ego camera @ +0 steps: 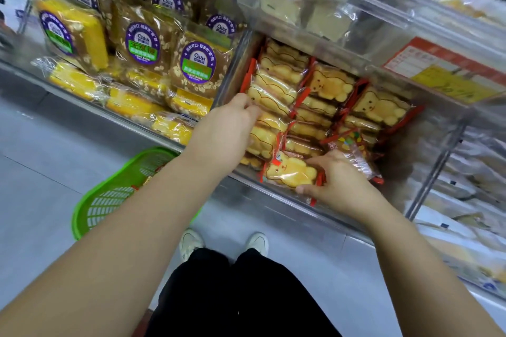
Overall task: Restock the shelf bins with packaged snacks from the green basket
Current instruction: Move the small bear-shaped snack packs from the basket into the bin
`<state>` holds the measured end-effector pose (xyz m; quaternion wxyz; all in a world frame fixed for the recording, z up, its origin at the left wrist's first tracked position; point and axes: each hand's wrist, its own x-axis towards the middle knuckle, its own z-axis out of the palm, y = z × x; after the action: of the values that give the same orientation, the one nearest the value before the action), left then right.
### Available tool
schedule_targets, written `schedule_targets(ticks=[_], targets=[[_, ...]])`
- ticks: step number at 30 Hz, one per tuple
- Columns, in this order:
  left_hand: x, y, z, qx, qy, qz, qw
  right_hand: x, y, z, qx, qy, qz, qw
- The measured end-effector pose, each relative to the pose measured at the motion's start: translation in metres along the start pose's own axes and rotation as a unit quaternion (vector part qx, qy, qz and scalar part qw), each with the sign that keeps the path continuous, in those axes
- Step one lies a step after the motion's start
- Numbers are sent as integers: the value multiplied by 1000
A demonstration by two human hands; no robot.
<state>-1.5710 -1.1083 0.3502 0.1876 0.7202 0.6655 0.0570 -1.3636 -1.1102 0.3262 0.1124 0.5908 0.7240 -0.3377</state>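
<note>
The right hand [336, 180] grips a clear-wrapped yellow bear-shaped cake packet [290, 172] at the transparent plastic shelf bin's [232, 68] front edge. At ten o'clock, the left hand [227, 123], fingers curled, presses the stacked packets. The green plastic basket [109, 197] sits on the floor at eight o'clock.

green basket [115, 194]: half behind arm | price tag [449, 71]: print blurred

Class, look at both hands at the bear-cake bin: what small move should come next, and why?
Probably the right hand should slide its bear cake packet into the front of the clear bin. The packet sits at the front edge, and the left hand is pressed against the left stack, seemingly making room.
</note>
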Motion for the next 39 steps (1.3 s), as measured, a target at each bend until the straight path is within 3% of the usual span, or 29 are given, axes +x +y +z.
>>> schedule_targets(ticks=[3, 7, 11, 15, 18, 22, 25, 27, 29, 31, 33, 34, 36, 37, 39], targets=[[7, 5, -4, 53, -6, 32, 998, -10, 8, -8, 21, 54, 26, 998], [9, 3, -2, 54, -43, 42, 997, -25, 11, -7, 65, 99, -58, 991], [16, 0, -8, -67, -58, -5, 996, -13, -16, 4, 141, 74, -80, 984], [8, -10, -15, -210, -29, -81, 974, 2, -33, 7, 322, -24, -1, 946], [-10, -13, -8, -225, -19, -52, 973, 8, -31, 12, 319, -47, 39, 946], [-20, -10, 2, -231, 41, 8, 972, 22, -44, 21, 432, -53, 49, 899], [-18, -5, 6, -182, 41, 47, 981, 28, -50, 21, 481, -42, 59, 874], [-13, 1, 7, -160, 22, 63, 985, 22, -42, 16, 441, -50, 39, 895], [-8, 5, 9, -144, 3, 66, 987, 13, -25, 9, 390, -4, 29, 921], [-4, 5, 11, -128, -9, 57, 990, 3, -3, -1, 354, 116, 44, 927], [0, 4, 13, -125, -3, 50, 991, -4, 18, -9, 238, 235, 62, 940], [1, 5, 13, -129, 5, 47, 991, -4, 26, -11, 164, 248, 77, 952], [3, 8, 13, -145, 27, 36, 988, -3, 32, -10, 33, 178, 132, 975], [4, 11, 13, -154, 35, 32, 987, -3, 32, -9, -4, 143, 153, 978], [7, 18, 14, -167, 43, 31, 985, -1, 31, -9, -3, 147, 125, 981]])
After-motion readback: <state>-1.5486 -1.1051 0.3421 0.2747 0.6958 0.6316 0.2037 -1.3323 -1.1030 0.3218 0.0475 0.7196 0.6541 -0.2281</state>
